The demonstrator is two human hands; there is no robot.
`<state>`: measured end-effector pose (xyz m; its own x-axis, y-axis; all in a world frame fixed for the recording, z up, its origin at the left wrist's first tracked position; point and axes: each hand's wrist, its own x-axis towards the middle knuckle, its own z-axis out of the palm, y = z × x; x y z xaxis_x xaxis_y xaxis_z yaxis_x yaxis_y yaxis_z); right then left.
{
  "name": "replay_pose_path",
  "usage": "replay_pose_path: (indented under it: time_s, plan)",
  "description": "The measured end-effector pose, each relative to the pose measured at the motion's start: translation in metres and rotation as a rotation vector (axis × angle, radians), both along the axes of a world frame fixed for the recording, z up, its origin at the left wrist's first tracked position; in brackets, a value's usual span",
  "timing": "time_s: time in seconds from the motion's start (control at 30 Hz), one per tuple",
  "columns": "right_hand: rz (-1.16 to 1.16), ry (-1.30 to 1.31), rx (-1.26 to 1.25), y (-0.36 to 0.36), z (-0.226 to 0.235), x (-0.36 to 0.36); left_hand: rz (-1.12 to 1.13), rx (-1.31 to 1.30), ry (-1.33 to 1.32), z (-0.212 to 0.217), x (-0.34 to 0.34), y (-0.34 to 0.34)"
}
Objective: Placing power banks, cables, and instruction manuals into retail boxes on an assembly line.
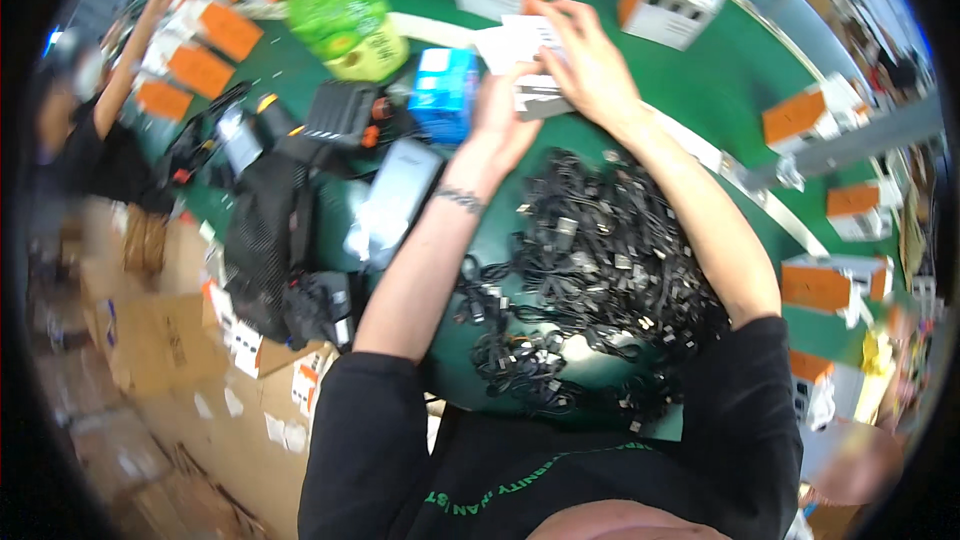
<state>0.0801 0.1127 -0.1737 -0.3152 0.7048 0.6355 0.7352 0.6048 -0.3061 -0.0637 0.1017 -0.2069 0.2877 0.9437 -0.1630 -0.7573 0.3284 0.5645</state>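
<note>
Both my arms reach forward over the green table. My left hand (503, 117) is closed on the near left side of some white and grey printed papers (520, 32); they look like leaflets or a flat carton, too blurred to tell. My right hand (596, 70) grips them from the right, fingers bent over the top. A blue box (444, 98) stands just left of my left hand. Between my forearms lies a large heap of black cables (610, 250) with small metal plugs. A silver-grey flat box (402, 188) rests beside my left forearm.
A green bottle (348, 20) stands far left, near a black charger-like device (342, 112) and a black mesh bag (262, 240). White and orange cartons (672, 0) line the far and right edges. A grey metal post (850, 145) rises at right. Another person's arm (125, 65) reaches in at left.
</note>
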Motion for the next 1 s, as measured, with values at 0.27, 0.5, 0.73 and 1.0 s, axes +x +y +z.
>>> replay_pose_path:
  time_s: [0.27,0.5,0.73,1.0]
  plan:
    - [-0.139,-0.108,0.013,0.003,0.041,0.012,-0.015,-0.043,-0.008,0.014,0.000,-0.016]
    - [-0.181,-0.027,-0.227,0.018,0.108,0.035,-0.062,0.074,-0.004,0.015,-0.006,-0.010]
    - [-0.192,-0.241,0.452,0.070,0.150,0.003,-0.036,0.110,-0.005,0.017,-0.005,-0.014]
    - [-0.376,-0.654,0.156,0.096,0.114,-0.003,-0.028,0.067,-0.011,0.013,-0.001,-0.009]
